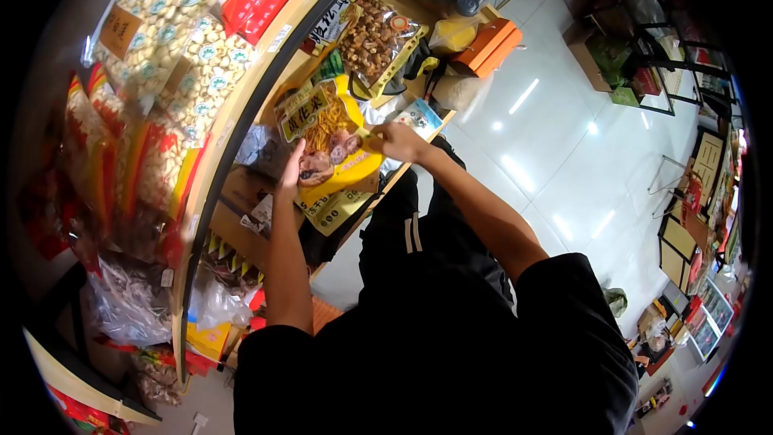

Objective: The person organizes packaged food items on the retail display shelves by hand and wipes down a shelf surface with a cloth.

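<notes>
Yellow food bag [328, 133] over a second yellow packet [332, 211]: left hand [292, 164] grips one edge, right hand [400, 143] pinches the opposite (presumably keeping the limp pack spread).

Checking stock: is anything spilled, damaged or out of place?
I see nothing spilled or damaged. Slightly odd: a green bag seems to lie on the floor, off any shelf. The yellow packet tilts, but between left hand and right hand.
</notes>
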Demonstrator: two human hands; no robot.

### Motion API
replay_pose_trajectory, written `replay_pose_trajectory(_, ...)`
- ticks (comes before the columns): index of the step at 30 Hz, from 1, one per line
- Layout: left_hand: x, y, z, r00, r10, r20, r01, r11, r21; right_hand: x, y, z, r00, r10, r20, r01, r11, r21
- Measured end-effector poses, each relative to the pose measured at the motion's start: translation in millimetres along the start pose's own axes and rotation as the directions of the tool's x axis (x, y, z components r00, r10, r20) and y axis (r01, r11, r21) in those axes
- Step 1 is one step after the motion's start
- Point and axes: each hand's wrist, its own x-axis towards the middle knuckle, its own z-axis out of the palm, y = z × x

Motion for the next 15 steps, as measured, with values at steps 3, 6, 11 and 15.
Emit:
replay_pose_trajectory(3, -1.4, -31.2, -11.7, 0.992, -0.074, 0.104, 0.092, 0.979, -0.184, -22.2, 5.6, 17.8, 0.998, -0.056, -0.030, 0.054, 0.996, -0.074)
replay_pose_trajectory(6, -13.5, -64.1, -11.0, 0.999, -0.017, 0.040, 0.027, 0.968, -0.250, -48.7, 4.6, 20.5, 0.998, -0.012, 0.057, 0.016, 0.998, -0.058)
replay_pose_trajectory(11, -79.7, -71.0, 8.3, 0.946, 0.316, 0.077, -0.306, 0.945, -0.118, -81.4, -0.2, 9.4, 0.973, 0.046, 0.225, -0.051, 0.999, 0.019)
replay_pose_trajectory(15, -121.9, -66.7, 37.2, 0.870, 0.492, -0.021, -0.491, 0.864, -0.113, -77.1, 54.4, 53.6, 0.990, 0.080, 0.114, -0.137, 0.707, 0.693)
